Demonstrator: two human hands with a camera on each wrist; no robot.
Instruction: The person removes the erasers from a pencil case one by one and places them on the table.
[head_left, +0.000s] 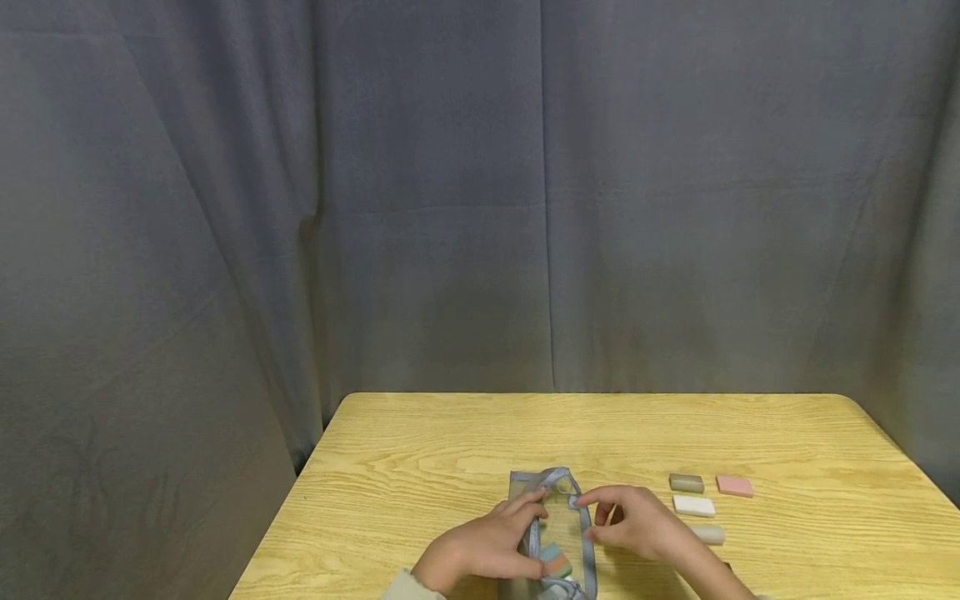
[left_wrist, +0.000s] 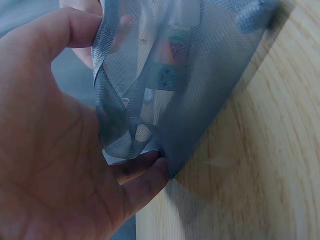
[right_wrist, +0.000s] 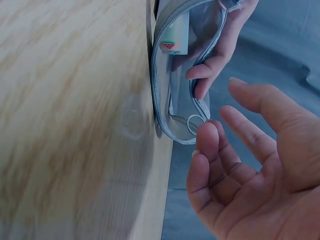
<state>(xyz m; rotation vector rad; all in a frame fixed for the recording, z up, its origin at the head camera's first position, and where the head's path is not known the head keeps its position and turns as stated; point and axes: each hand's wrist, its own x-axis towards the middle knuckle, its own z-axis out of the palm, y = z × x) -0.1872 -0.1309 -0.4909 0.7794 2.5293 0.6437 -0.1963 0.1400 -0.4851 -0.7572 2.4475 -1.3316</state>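
A grey-blue mesh zip pouch [head_left: 588, 554] lies near the front of the table with its mouth spread apart. My left hand [head_left: 486, 543] grips its left rim, thumb near the front and fingers toward the far end. Inside rests a small block with blue, orange and green stripes [head_left: 556, 562], like an eraser; the right wrist view shows a watermelon print on its wrapper [right_wrist: 175, 42]. On the other side, my right hand [head_left: 633, 525] has its forefinger at the right rim, fingers loosely bent. A thin ring [right_wrist: 189, 125] hangs at the pouch's far end.
Right of the pouch lie a brown block [head_left: 686, 483], a pink block [head_left: 735, 487], a white block [head_left: 693, 506] and a beige rounded piece [head_left: 708, 534], partly behind the right forearm. Grey curtains [head_left: 435, 208] hang behind the wooden table [head_left: 420, 433].
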